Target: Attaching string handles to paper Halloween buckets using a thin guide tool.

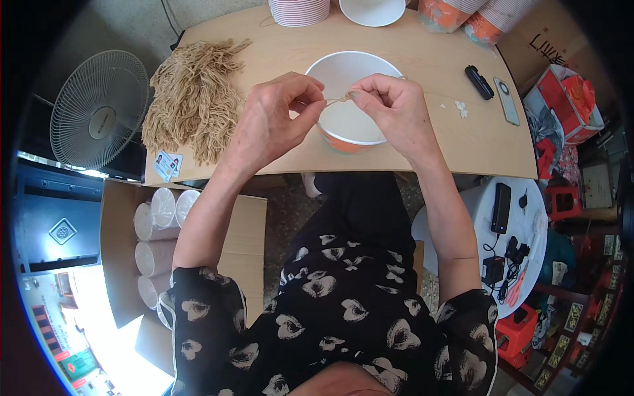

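- Tan strand (337, 100), thin and short, stretched between two sets of fingertips at the upper centre of the frame, above the bowl; its finer form is too small to tell.
- Left hand (269, 119), left of centre: thumb and forefinger pinched together on one end of the strand, the other fingers curled.
- Right hand (396, 109), right of centre: thumb and forefinger clamped on the other end, the other fingers bent.
- White bowl (343, 146), deep and round, with orange on its outer wall, standing on the desk (277, 157) beneath both hands.
- Bundle of tan strands (195, 92), heaped at the upper left of the frame; two cards (167, 165) near its lower end.
- At the top edge, a stack of striped bowls (298, 13) and, just beside it, a second white bowl (373, 12).
- Upper right: black handheld object (479, 82), with a phone (507, 101) near it and white scraps (461, 109) to the left.
- Far left: grey fan (99, 109); below it to the right, an open cardboard box (241, 254) containing wrapped stacks (153, 259).
- Lower right: round white table (457, 198) bearing a black device (501, 208) and cables.
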### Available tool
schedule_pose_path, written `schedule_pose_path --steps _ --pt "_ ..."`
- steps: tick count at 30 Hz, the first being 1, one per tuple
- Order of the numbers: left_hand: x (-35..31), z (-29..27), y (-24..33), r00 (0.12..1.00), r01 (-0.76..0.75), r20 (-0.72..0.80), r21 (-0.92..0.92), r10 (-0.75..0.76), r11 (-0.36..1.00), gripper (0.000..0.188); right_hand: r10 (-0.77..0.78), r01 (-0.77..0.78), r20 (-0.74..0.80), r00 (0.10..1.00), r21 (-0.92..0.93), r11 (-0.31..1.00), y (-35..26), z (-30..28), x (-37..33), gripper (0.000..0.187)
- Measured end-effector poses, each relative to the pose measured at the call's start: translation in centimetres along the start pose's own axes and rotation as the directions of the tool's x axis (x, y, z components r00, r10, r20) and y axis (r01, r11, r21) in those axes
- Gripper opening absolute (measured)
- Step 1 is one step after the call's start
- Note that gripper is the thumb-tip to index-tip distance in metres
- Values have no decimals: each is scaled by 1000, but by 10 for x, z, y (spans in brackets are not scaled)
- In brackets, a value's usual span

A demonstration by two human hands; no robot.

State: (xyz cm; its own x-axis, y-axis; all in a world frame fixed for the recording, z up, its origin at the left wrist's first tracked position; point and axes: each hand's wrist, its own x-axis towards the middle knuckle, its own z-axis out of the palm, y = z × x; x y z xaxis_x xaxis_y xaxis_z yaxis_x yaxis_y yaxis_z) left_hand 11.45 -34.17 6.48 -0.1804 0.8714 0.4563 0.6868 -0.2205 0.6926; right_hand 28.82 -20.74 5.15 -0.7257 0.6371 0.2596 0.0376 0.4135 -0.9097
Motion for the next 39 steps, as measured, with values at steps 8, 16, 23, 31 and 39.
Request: schedule_pose_path --steps 8,16,23,31,39 --pt "-1 5 -4 999 27 -31 21 -26 999 9 -50 50 -47 998 -10 999 3 3 0 11" --pt "0 4 5 999 -28 19 113 26 993 11 -54 55 -61 997 9 998 4 2 0 12" --pt "0 5 7 1000 -6 30 172 1 985 12 -127 141 -194 973 60 988 2 14 -3 10" --pt "7 8 7 999 30 19 53 -31 998 18 -181 188 -188 965 20 982 -5 13 -4 9" --pt "1 4 -7 993 -83 -86 44 86 996 14 -372 347 -36 928 -287 893 -20 -7 -4 8"
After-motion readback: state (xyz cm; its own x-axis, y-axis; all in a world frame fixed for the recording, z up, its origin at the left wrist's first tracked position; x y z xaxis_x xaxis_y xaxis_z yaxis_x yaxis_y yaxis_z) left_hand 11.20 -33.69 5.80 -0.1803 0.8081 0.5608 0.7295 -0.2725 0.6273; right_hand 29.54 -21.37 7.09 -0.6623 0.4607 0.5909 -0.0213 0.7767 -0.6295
